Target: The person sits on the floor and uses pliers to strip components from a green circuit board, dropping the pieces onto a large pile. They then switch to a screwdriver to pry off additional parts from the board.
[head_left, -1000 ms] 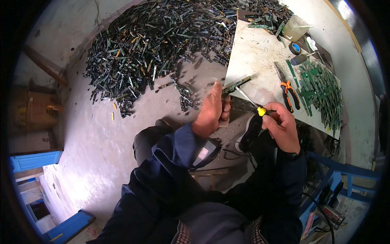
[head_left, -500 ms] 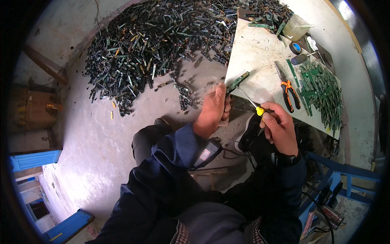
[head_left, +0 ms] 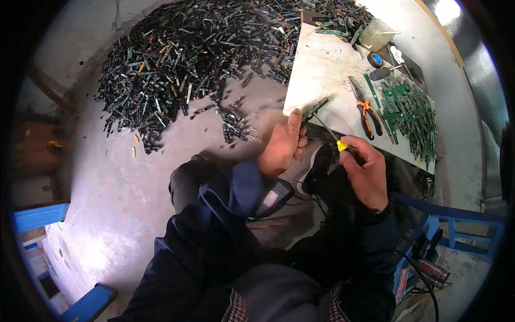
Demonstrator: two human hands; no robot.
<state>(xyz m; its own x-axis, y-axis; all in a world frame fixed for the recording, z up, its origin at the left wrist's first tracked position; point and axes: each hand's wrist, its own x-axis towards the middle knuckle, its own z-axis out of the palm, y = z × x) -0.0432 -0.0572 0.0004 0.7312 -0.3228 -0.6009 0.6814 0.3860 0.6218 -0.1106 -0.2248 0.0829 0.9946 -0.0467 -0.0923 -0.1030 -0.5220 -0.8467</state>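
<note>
Hundreds of thin, blackish-green strips lay in a broad, loose heap on the bare grey floor, the largest thing about the work. Right of it was a flat white board, bearing near its right edge a smaller pile of flat green strips. Then came the two bare hands: the left hand, thumb uppermost and fingers curled, was closed on the lower end of a single workpiece, while the right hand pinched a tool between thumb and fingers. Long-nosed pliers with orange-and-black handles lay on the board, touched by neither hand. That tool was a slim metal-shafted screwdriver with a yellow handle, slanting up and leftward. Smallest was the workpiece, a narrow dark green strip, its free end jutting up and rightward by the board's near edge — whether it rested there could not be told. The step in hand looked to be working the screwdriver's tip against the strip; the two met or nearly met, too small to tell. The next move, as judged, called for a firm left pinch against twisting and a short, controlled push — a slip could carry the tip toward the left thumb.
</note>
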